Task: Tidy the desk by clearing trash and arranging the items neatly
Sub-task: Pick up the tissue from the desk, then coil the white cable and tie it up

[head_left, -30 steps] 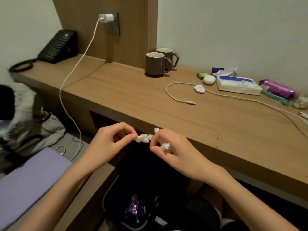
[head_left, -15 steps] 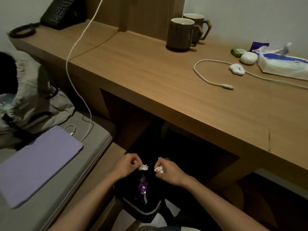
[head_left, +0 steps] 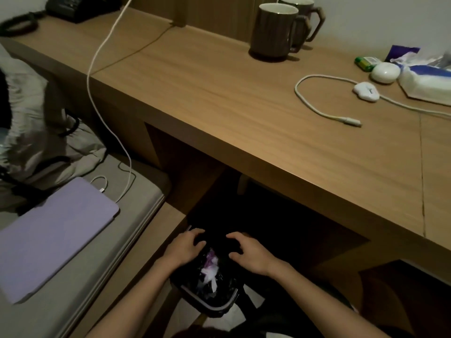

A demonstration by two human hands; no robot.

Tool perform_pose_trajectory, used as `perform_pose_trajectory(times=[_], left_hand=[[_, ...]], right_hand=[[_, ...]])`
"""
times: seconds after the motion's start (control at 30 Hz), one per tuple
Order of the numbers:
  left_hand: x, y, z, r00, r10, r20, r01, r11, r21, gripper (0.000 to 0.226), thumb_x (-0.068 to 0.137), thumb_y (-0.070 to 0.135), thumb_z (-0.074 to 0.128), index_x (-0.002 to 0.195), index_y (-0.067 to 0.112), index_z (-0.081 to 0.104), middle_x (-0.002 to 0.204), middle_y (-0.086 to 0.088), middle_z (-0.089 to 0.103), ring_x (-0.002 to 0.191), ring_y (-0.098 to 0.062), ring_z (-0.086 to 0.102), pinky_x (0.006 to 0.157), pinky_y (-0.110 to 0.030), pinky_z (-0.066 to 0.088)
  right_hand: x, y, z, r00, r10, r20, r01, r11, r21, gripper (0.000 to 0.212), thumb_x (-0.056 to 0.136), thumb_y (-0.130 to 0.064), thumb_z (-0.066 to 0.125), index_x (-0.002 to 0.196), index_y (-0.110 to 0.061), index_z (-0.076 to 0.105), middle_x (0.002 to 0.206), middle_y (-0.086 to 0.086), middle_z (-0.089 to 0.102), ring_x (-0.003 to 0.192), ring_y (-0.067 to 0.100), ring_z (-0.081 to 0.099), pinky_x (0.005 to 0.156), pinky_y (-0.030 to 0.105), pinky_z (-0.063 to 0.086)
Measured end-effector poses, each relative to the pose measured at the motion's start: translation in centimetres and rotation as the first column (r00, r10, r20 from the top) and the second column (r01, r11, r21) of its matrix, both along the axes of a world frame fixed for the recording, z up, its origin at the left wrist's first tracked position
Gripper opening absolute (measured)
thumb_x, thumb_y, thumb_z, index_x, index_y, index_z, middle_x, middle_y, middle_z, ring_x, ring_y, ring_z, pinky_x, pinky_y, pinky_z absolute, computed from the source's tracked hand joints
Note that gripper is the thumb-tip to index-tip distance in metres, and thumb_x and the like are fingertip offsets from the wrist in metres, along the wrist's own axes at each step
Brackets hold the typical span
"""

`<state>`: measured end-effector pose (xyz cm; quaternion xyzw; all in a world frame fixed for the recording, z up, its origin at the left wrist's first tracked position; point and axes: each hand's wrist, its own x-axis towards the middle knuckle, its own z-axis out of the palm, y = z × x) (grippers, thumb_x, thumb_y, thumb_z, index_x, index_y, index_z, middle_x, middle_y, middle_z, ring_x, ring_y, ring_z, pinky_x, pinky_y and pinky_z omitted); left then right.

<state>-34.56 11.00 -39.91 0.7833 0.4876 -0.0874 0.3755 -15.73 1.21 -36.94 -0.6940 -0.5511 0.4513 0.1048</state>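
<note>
A black-lined trash bin stands on the floor under the wooden desk. White and purple scraps lie inside it. My left hand hovers over the bin's left side, fingers spread, holding nothing. My right hand hovers over the right side, also spread and holding nothing. On the desk lie a white cable, a small white case, a white oval case, a tissue pack, a green item and a purple wrapper.
Two brown mugs stand at the desk's back. A black phone sits far left. A white charging cable hangs down to a lilac tablet on the grey bench, beside rumpled grey cloth.
Both hands dropped from desk-edge height down to the bin. The white scraps they pinched now lie in the bin, and both hands have spread open.
</note>
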Motion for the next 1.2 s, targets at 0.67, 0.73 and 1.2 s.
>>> perform_pose_trajectory(times=[0.67,0.73,1.2], left_hand=[[7.4,-10.8,30.4,0.667,-0.375,0.643,0.125,0.908,0.4,0.029,0.09,0.029,0.055,0.118,0.036,0.061,0.104,0.019,0.068,0.102,0.002,0.061,0.089,-0.02,0.049],[9.6,-11.4,31.6,0.64,-0.423,0.641,0.161,0.89,0.427,0.029,0.091,0.031,0.054,0.118,0.037,0.06,0.104,0.019,0.068,0.102,0.001,0.061,0.088,-0.021,0.05],[30.3,-15.4,33.4,0.49,-0.704,0.514,0.412,0.707,0.575,0.034,0.093,0.029,0.054,0.126,0.032,0.054,0.12,0.014,0.06,0.107,0.002,0.054,0.092,-0.028,0.05]], right_hand=[[6.8,-14.0,29.4,0.98,-0.134,0.147,-0.049,0.552,0.833,0.029,0.094,-0.02,0.057,0.122,-0.026,0.06,0.103,-0.016,0.066,0.094,0.006,0.063,0.078,0.027,0.052],[8.8,-15.3,30.6,0.956,-0.229,0.181,-0.034,0.529,0.848,0.03,0.092,-0.026,0.056,0.122,-0.03,0.059,0.102,-0.02,0.065,0.092,0.005,0.062,0.076,0.024,0.052],[28.3,-22.7,29.6,0.595,-0.78,0.194,0.294,0.436,0.851,0.025,0.091,-0.016,0.059,0.115,-0.02,0.063,0.1,-0.007,0.064,0.082,0.011,0.061,0.076,0.033,0.055]])
